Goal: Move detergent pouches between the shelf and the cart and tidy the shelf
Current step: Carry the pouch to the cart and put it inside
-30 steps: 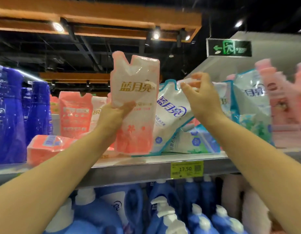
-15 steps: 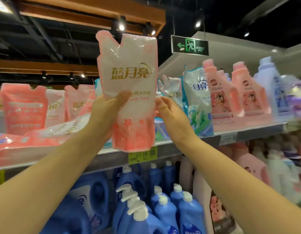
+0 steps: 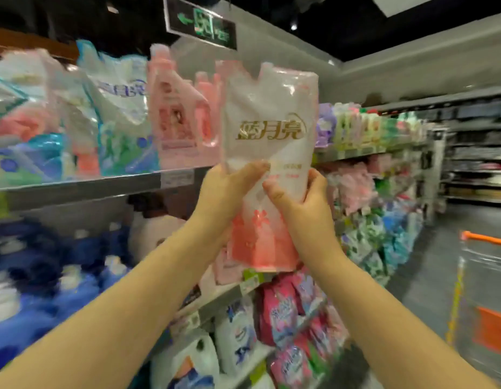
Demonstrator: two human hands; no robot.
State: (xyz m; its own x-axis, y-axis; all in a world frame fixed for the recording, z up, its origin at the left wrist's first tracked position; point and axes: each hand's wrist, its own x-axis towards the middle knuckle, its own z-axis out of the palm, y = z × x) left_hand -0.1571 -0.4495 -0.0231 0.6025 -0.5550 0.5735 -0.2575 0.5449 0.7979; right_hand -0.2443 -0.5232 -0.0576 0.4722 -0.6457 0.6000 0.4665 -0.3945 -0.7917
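Motion blur leaves the shelf (image 3: 75, 189) stock and price tag (image 3: 177, 178) illegible; the cart (image 3: 486, 240) is cut off at the right edge; the pouch (image 3: 269, 153) small print is partly covered by the left hand (image 3: 224, 197) and right hand (image 3: 302, 209).

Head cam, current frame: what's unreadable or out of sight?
Cart: head view, cut off by the right edge and blurred; contents unseen.
Shelf price tag: head view, motion blur, digits unreadable.
Pouch: small print blurred; lower sides covered by the left hand and right hand.
Blue bottles, lower left: smeared, labels illegible.
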